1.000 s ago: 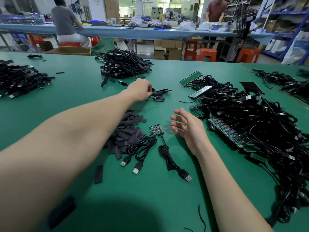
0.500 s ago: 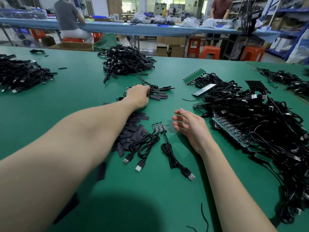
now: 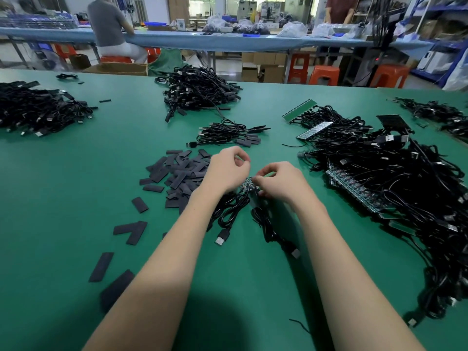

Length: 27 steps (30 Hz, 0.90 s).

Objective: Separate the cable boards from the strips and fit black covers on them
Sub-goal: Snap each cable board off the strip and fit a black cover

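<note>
A short green board strip [image 3: 247, 185] lies just above the table between my hands, and its black USB cables [image 3: 228, 214] trail toward me. My right hand [image 3: 278, 182] pinches the strip's right end with fingertips and thumb. My left hand [image 3: 228, 171] has curled fingers over the strip's left end; its grip is partly hidden. A pile of flat black covers [image 3: 177, 171] lies just left of my left hand, with loose covers [image 3: 130, 231] scattered nearer me. A small bundle of covered cables [image 3: 228, 134] lies beyond my hands.
A big tangle of cables with long board strips [image 3: 359, 191] fills the green table's [image 3: 76, 198] right side. More cable heaps lie at far centre [image 3: 197, 89] and far left [image 3: 38, 110]. Two people are at the bench behind.
My left hand has pulled back from the covered-cable bundle to the board strip. My right hand has moved left from resting open on the table and now pinches the strip.
</note>
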### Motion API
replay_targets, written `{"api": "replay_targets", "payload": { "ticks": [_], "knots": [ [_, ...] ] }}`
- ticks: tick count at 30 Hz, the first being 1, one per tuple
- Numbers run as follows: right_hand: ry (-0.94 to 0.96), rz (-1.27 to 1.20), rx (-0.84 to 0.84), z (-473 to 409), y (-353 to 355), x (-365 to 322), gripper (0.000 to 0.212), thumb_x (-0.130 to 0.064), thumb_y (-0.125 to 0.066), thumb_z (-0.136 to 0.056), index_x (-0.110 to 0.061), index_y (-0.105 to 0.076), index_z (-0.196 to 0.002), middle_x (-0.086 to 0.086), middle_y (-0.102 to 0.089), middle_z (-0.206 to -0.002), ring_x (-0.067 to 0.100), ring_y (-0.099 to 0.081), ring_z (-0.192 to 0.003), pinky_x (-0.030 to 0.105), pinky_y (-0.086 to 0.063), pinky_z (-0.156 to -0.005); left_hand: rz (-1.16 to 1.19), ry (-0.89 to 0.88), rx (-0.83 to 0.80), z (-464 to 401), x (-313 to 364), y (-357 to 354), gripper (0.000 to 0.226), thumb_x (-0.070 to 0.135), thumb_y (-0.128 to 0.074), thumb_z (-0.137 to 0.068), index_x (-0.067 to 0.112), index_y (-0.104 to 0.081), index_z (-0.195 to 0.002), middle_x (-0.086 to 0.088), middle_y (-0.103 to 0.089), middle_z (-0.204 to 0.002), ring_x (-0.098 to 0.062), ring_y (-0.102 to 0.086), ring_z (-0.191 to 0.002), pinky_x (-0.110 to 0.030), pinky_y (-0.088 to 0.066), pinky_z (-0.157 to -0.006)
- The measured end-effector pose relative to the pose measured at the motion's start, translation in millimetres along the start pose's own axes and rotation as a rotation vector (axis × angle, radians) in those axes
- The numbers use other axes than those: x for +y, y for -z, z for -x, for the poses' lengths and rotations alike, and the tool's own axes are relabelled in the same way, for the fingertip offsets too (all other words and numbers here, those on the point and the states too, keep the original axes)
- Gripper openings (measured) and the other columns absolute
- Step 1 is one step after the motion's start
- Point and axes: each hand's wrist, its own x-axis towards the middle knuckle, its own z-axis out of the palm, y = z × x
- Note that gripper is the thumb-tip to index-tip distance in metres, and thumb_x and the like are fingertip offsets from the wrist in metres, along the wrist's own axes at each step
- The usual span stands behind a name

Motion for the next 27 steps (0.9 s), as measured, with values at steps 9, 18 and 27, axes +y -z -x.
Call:
{"api": "replay_targets", "payload": {
  "ticks": [9,18,27],
  "knots": [
    [-0.128,-0.448,0.001,7.8,-4.3,6.1,0.028,-0.022,-0.087,-0.075,-0.018,-0.070,-0.097,0.000,-0.065,-0.065,0.005,-0.055,-0.043,0.022,-0.045,-0.057,0.264,0.011,-0.038,13.5,6.3,-3.9,0.012,0.017,-0.060,-0.092,0.022,-0.070,-0.094,0.002,-0.068,-0.096,-0.021,-0.071,-0.088,-0.036,-0.058,-0.084],
    [-0.164,-1.056,-0.180,12.8,17.2,11.7,0.016,-0.002,-0.077,-0.082,-0.008,-0.075,-0.097,0.004,-0.075,-0.083,0.010,-0.069,-0.067,0.018,-0.057,-0.065,0.580,0.122,0.024,16.9,10.3,1.8,0.019,0.033,-0.069,-0.094,0.016,-0.064,-0.101,0.004,-0.068,-0.099,-0.001,-0.064,-0.081,-0.014,-0.051,-0.077],
    [-0.102,-1.131,-0.263,13.3,24.5,18.7,0.008,-0.023,-0.082,-0.072,-0.020,-0.082,-0.079,0.000,-0.076,-0.088,0.008,-0.071,-0.073,0.018,-0.056,-0.065,0.981,0.221,-0.321,27.2,20.6,-3.1,0.026,-0.001,-0.066,-0.092,0.000,-0.062,-0.117,-0.009,-0.069,-0.093,-0.013,-0.064,-0.076,-0.021,-0.055,-0.076]
  ]
}}
